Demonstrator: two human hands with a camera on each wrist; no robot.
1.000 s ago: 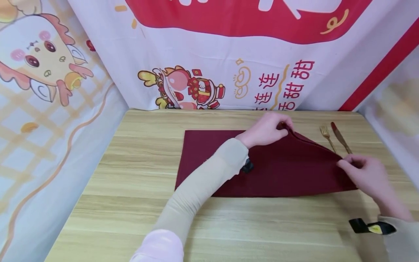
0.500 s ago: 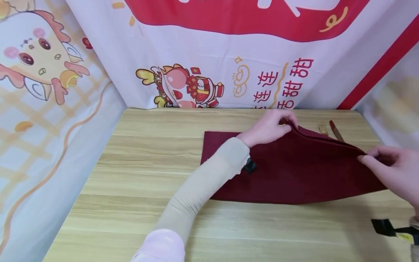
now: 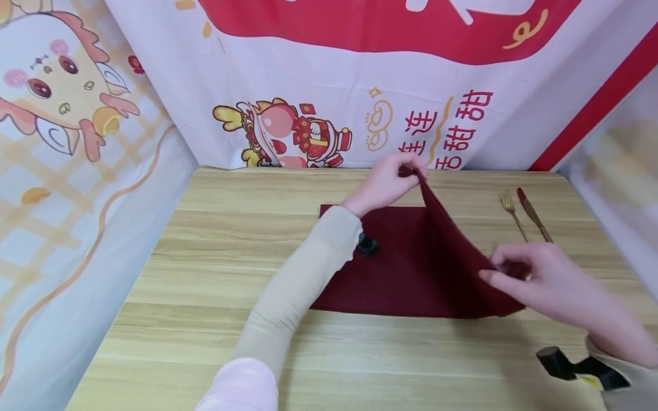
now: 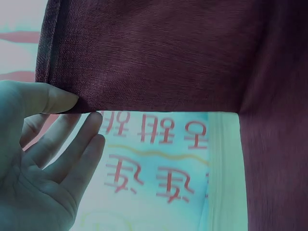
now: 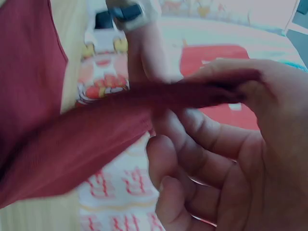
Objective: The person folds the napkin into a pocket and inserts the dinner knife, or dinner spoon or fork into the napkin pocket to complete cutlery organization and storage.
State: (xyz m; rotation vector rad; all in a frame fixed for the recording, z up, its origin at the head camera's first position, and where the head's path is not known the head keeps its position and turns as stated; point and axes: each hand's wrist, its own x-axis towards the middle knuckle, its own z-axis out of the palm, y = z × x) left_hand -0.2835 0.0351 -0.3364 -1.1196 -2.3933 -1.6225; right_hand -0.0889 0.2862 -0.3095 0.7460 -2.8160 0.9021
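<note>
A folded dark red cloth napkin (image 3: pixel 393 271) lies partly on the wooden table, its right side lifted and standing up as a slanting flap. My left hand (image 3: pixel 384 185) pinches the far corner of that flap above the table's back edge. At the near right, my right hand (image 3: pixel 547 279) holds the flap's other corner close over the table. In the left wrist view, thumb and fingers of the left hand (image 4: pixel 62 159) grip the hemmed corner of the napkin (image 4: pixel 159 57). The right wrist view has the layered napkin edge (image 5: pixel 96 139) between the right thumb and fingers (image 5: pixel 166 159).
A gold fork (image 3: pixel 509 206) and a gold knife with a red-looking blade (image 3: pixel 532 212) lie at the back right, beyond the right hand. Printed fabric (image 3: pixel 308 68) hangs behind the table (image 3: pixel 205 240) and along both sides.
The napkin first slid right under both hands. Then its lifted right side swung up and left; both hands moved left with it, uncovering the fork and knife.
</note>
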